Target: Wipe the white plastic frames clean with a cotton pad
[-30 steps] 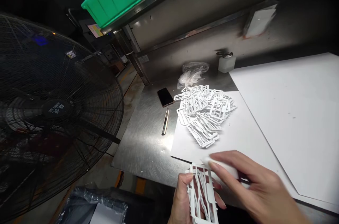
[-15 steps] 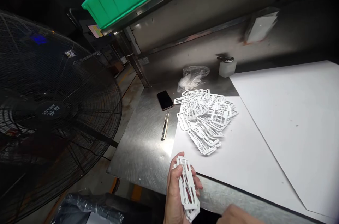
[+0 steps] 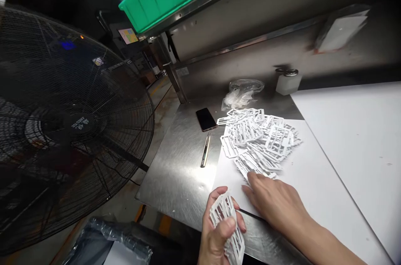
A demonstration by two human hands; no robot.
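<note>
A small stack of white plastic frames (image 3: 227, 231) sits tilted in the left hand (image 3: 216, 235), near the desk edge. A big messy pile of the same frames (image 3: 260, 140) (thin, full of holes) lies on white paper, touching the right hand's fingertips (image 3: 250, 176).

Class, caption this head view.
Left hand grips white frames; right hand reaches the frame pile.

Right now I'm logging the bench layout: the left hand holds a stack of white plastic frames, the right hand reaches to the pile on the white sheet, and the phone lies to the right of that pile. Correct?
Not quite. The head view shows the phone lying left of the pile, on bare steel beside the pen. The rest holds: the left hand grips the white plastic frames, and the right hand reaches to the pile on the white sheet.
</note>
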